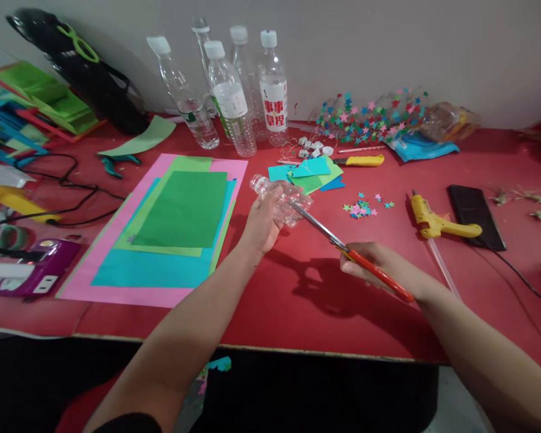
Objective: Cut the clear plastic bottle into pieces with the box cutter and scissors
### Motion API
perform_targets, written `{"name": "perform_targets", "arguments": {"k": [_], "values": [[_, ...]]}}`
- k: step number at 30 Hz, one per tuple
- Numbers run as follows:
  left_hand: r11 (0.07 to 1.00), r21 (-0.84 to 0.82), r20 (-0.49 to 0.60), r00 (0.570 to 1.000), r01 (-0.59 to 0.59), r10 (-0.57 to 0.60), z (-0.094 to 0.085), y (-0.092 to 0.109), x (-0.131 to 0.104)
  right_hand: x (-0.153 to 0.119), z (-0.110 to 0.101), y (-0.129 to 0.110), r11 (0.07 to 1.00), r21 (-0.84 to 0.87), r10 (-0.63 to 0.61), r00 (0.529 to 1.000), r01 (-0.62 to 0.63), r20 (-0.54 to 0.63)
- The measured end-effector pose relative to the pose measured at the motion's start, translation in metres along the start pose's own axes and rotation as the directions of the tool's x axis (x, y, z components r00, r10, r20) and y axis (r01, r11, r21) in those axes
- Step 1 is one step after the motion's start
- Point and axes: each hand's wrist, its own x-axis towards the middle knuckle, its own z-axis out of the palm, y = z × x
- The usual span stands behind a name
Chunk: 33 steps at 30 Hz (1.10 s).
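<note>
My left hand (pixel 264 219) is closed around a clear plastic bottle piece (pixel 292 197), whose threaded neck points up and to the left. Red-handled scissors (pixel 365 264) are in my right hand (pixel 373 264), their metal blades reaching up-left to the bottle's cut end. Whether the blades are parted at the plastic is too fine to make out. Both hands are above the red table (pixel 270 319), where their shadow falls. Left of the bottle lies a stack of coloured paper, with a dark green sheet (pixel 180 210) on top.
Several capped plastic bottles (pixel 234 108) stand along the wall. Behind the bottle piece are paper scraps (pixel 313 171) and a yellow utility knife (pixel 365 160). Small paper stars (pixel 363 207), a yellow glue gun (pixel 437 222) and a black phone (pixel 475 213) lie to the right. A purple device (pixel 49 267) sits left.
</note>
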Motion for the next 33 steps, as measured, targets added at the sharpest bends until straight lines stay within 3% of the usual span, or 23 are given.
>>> {"name": "perform_targets", "arguments": {"k": [8, 13, 20, 33], "values": [[0.997, 0.039, 0.002, 0.997, -0.073, 0.073, -0.001, 0.003, 0.001, 0.002, 0.005, -0.001, 0.993, 0.112, 0.024, 1.000, -0.021, -0.019], [0.994, 0.042, 0.039, 0.995, -0.098, 0.096, -0.001, 0.005, 0.001, 0.004, 0.006, 0.000, 0.996, 0.088, 0.017, 1.000, -0.015, -0.025], [0.991, 0.070, 0.060, 0.992, -0.118, 0.114, 0.000, 0.002, 0.000, 0.006, 0.007, 0.009, 0.995, 0.004, -0.096, 0.995, 0.096, -0.026], [0.985, 0.078, 0.085, 0.985, -0.155, 0.148, -0.003, 0.002, 0.002, 0.007, 0.008, 0.001, 0.997, 0.050, -0.059, 0.998, 0.061, -0.034]]}}
